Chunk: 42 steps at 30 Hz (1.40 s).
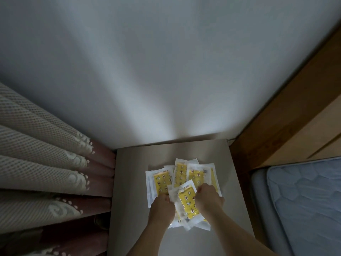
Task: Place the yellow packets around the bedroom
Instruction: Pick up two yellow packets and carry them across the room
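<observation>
Together, left hand (162, 206) and right hand (208, 197) grip one yellow packet (187, 201), its printing unreadable.

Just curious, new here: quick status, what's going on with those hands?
Left hand and right hand both gripping yellow packets. Pile still on white table. Nothing blocking.

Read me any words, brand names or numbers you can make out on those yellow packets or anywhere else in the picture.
No text is readable.
Yellow packets: small dark marks near the top edges and a blurred label patch, too small and blurred to read.
Only star and moon shapes show on them.
</observation>
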Each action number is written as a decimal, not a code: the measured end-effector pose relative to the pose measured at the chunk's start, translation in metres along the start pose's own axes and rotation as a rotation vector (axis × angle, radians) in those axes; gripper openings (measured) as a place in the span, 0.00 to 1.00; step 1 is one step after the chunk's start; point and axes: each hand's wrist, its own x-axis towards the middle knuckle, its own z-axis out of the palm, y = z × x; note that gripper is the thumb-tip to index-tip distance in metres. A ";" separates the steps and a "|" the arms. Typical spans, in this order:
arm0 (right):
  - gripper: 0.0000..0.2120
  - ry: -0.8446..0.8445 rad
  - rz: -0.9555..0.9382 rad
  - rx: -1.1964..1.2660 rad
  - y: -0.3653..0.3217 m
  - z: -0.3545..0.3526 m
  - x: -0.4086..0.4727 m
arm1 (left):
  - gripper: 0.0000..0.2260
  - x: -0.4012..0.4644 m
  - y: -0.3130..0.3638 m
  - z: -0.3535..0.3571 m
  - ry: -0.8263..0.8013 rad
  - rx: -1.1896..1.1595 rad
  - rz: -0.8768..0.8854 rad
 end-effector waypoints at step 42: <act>0.09 1.044 0.398 0.858 0.349 -0.396 -0.520 | 0.09 -0.522 0.329 0.105 -0.483 0.105 1.097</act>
